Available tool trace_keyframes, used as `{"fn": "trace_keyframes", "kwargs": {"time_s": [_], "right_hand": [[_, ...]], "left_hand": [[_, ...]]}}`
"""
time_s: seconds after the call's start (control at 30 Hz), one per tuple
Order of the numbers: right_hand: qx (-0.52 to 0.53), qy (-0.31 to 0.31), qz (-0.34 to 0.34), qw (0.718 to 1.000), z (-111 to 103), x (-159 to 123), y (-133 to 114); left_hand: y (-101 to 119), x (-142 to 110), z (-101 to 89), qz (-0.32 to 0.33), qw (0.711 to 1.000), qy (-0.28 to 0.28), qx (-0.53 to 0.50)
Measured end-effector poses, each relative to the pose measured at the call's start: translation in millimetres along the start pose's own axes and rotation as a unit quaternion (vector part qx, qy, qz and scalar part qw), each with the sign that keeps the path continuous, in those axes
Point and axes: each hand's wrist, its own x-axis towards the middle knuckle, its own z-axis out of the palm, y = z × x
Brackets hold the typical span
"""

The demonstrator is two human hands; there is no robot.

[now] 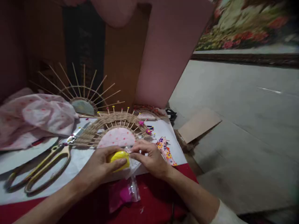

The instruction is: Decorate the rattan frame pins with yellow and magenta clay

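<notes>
My left hand [100, 163] is closed around a yellow lump [120, 155], which looks like modelling clay in a clear plastic wrapper. With bent fingertips, my right hand [151, 159] pinches the wrapper's twisted end beside the lump. Below both hands hangs or lies a clear packet with a magenta lump [126, 194] inside; whether it is joined to the wrapper I cannot tell. Just beyond my hands lies a half-round woven twine piece [87, 133] with thin sticks tipped in yellow and pink. Its centre is a pink dotted half-circle [118, 137].
Large scissors [48, 161] lie at the left near crumpled dotted cloth [50, 110]. Behind stands another half-round frame [83, 107] with long bare sticks, against cardboard [123, 68]. Floral-patterned material [165, 151] is right of my hands, near the table edge. A cardboard piece [198, 126] sits lower, beyond it.
</notes>
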Motion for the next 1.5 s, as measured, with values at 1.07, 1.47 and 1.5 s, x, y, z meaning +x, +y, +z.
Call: {"fn": "trace_keyframes", "kwargs": {"time_s": [1.07,1.47,1.5], "right_hand": [[0.101,-0.058,0.167,0.979,0,-1,9],[0.201,0.021,0.169,0.965,-1,3,7],[0.22,0.044,0.176,0.958,-2,3,8]], "left_hand": [[17,-4,5.5,-0.006,0.999,0.011,0.036],[7,0,4.4,-0.017,0.997,0.029,-0.075],[7,0,4.1,-0.022,0.996,0.034,-0.077]]}}
